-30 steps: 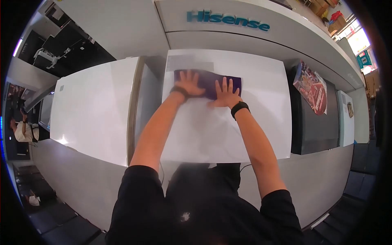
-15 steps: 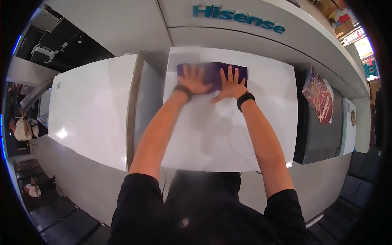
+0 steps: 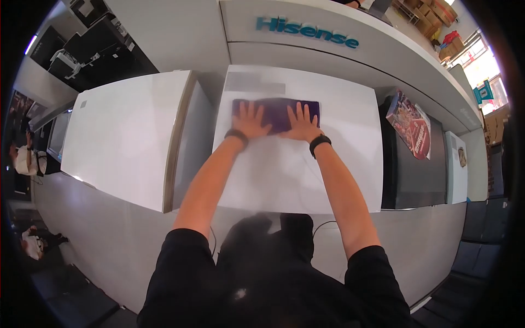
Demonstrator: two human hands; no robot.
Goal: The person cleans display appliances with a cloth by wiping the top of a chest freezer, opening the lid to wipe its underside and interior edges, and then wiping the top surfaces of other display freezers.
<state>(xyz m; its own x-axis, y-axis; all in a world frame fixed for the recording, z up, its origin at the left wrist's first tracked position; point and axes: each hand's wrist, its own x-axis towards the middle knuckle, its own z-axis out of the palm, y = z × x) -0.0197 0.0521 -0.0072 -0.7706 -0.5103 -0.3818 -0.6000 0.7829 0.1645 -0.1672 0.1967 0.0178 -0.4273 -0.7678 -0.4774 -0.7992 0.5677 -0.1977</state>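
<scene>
A dark purple cloth [image 3: 278, 116] lies spread flat on the white top of a boxy appliance [image 3: 350, 126], toward its far side. My left hand [image 3: 251, 121] rests palm down on the cloth's left part, fingers spread. On the right part, my right hand [image 3: 302, 126] is also flat with its fingers apart, its thumb pointing toward the left hand. Both hands press on the cloth without gripping it. A dark band circles each wrist. A greyish rectangular patch [image 3: 257, 83] shows on the white top beyond the cloth.
Another white appliance [image 3: 120, 142] stands at the left, across a narrow gap. To the right is a dark grey appliance [image 3: 418, 177] with a colourful printed leaflet [image 3: 411, 126] on it. A wall panel with Hisense lettering [image 3: 306, 33] runs behind. People [image 3: 27, 161] are at the far left.
Both hands and the cloth have slid a little toward me across the white top. The camera view has shifted slightly as well. The hands stay flat on the cloth.
</scene>
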